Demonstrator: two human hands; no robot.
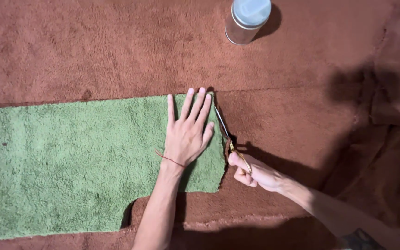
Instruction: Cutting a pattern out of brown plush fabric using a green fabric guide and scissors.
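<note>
Pressing our left hand (188, 132) flat and open on the green fabric (70, 162), we hold it against the brown fabric (116, 46). Our right hand (251, 172) grips scissors (223, 125) at the green piece's right edge.

Left hand (188, 132) lies flat on the green fleecy cloth piece (70, 157), which lies on the brown plush fabric (93, 51). Right hand (251, 172) sits just right of it, the gold-handled scissors (225, 129) running along the cloth's right edge. The clear-lidded metal tin (247, 21) stands well behind.
</note>
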